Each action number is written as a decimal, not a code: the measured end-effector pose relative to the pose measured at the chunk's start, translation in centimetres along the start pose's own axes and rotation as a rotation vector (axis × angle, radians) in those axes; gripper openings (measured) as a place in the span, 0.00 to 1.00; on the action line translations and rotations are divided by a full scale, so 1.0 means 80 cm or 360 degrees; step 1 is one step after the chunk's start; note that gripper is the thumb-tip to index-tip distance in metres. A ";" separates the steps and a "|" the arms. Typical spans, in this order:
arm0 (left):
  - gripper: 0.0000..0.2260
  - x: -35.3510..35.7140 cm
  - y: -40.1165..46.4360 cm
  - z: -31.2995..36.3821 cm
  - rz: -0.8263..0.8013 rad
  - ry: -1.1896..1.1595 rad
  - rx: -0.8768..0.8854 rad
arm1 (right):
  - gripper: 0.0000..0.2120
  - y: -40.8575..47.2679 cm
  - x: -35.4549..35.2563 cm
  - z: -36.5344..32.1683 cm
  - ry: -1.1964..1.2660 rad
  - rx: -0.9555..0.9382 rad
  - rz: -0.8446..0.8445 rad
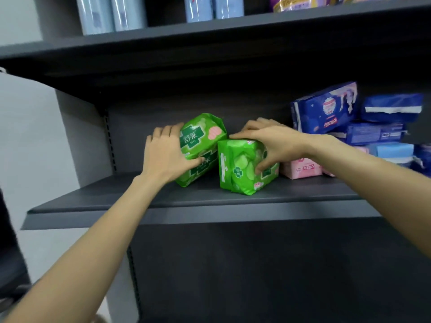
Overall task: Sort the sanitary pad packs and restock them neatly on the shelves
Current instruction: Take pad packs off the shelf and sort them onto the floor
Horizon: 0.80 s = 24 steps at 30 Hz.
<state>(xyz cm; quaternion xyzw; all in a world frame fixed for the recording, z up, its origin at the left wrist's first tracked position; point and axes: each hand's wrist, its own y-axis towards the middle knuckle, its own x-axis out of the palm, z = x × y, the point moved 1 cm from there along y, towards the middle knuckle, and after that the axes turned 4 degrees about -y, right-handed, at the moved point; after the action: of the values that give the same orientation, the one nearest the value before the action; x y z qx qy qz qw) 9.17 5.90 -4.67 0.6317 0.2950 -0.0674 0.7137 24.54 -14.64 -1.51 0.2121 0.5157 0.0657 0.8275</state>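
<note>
While both hands work the middle shelf (pixel 163 201), the left hand (pixel 166 152) grips a tilted green pack (pixel 203 136) and the right hand (pixel 270 145) clasps another green pack (pixel 240 169) near the front edge — next, I judge, square them side by side, away from the blue packs (pixel 326 108).

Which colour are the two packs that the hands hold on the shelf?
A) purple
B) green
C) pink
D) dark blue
B: the left hand holds one green pack and the right hand the other green pack.
</note>
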 end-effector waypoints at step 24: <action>0.41 -0.123 -0.140 0.006 0.0479 -0.0520 -0.0228 | 0.44 -0.128 -0.046 -0.130 -0.0019 0.0176 0.0891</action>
<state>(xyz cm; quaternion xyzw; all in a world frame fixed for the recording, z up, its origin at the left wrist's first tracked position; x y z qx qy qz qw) -3.94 0.61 -9.30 0.5969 0.0821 -0.0406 0.7971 12.55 -22.14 -6.72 0.3915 0.4349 0.2621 0.7674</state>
